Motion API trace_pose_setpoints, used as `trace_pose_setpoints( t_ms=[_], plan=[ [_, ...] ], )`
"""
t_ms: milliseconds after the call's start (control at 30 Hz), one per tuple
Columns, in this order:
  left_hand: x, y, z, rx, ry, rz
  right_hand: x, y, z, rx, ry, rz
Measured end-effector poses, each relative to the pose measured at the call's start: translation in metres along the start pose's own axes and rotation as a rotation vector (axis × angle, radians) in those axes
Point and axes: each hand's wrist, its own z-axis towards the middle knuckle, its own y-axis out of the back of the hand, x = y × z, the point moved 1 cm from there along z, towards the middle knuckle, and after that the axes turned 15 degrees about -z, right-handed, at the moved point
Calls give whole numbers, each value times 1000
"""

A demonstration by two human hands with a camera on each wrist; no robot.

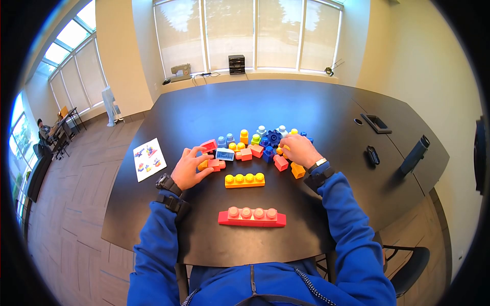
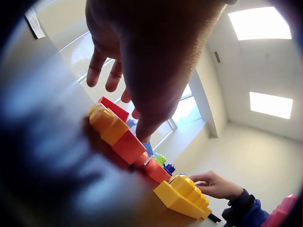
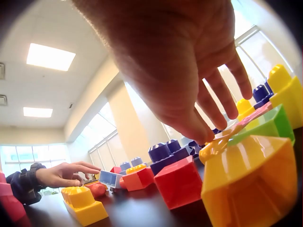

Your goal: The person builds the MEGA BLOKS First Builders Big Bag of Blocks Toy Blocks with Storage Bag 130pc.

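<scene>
My left hand [image 1: 189, 168] reaches in at the left of a pile of toy building blocks, its fingers spread and straight. Below its thumb are a coral block [image 1: 216, 164] and an orange block [image 2: 105, 124]; a light blue block [image 1: 224, 154] lies beside its fingertips. At the pile's right side my right hand [image 1: 301, 150] hangs over the blocks with loosely bent fingers. Its thumb tip comes right to a yellow-orange block [image 3: 251, 179], and a lime green block [image 3: 272, 125] is under its fingers. A red block [image 1: 280, 162] lies just left of that hand.
Closer to my body are a row of yellow blocks [image 1: 245, 181] and a long red piece topped with pink studs [image 1: 251, 218]. A picture sheet [image 1: 149, 159] lies at the left. On the right are a black case [image 1: 372, 155] and a dark bottle [image 1: 416, 154].
</scene>
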Motion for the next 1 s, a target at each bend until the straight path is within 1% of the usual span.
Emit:
trace_pose_setpoints(
  t_ms=[67, 100, 167, 200, 267, 333, 400, 433, 500, 533, 600, 667, 700, 733, 800, 867, 933, 1000],
  plan=[
    [-3, 1, 2, 51, -6, -3, 12, 9, 5, -92, 69, 13],
    [-4, 1, 2, 51, -4, -4, 18, 13, 4, -89, 70, 13],
    [-7, 3, 5, 133, 82, -113, 36, 26, 3, -148, 135, 89],
    [-9, 3, 5, 133, 84, -114, 42, 24, 5, -147, 137, 90],
    [-15, 2, 7, 223, 96, -223, 55, 22, 8, -169, 225, 134],
    [-16, -5, 8, 243, 98, -224, 66, 17, 12, -150, 255, 164],
    [-11, -15, 6, 226, -40, -179, 80, 9, 20, -132, 310, 207],
    [-16, -12, 6, 229, -42, -175, 85, 3, 24, -148, 348, 244],
    [-27, -3, 8, 271, 66, -122, 93, -11, 36, -144, 373, 251],
    [-27, -3, 8, 274, 60, -117, 96, -11, 40, -137, 401, 255],
    [-24, -2, 8, 111, 120, -340, 98, -9, 43, -109, 386, 231],
    [-27, 1, 11, 77, 108, -378, 99, 1, 40, 126, 363, 180],
    [-29, 1, 10, 51, 116, -475, 96, -11, 40, 44, 383, 164],
    [-33, 2, 11, 25, 123, -572, 96, -9, 36, 46, 385, 164],
    [-39, -1, 12, 42, 138, -596, 97, -4, 28, -93, 309, 217],
    [-47, -3, 12, 60, 152, -618, 97, -10, 28, -92, 314, 204],
    [-55, -4, 15, 108, 91, -590, 96, -12, 30, -98, 312, 190],
    [-57, -7, 15, 121, 77, -562, 94, -12, 32, -23, 306, 178]
  ],
)
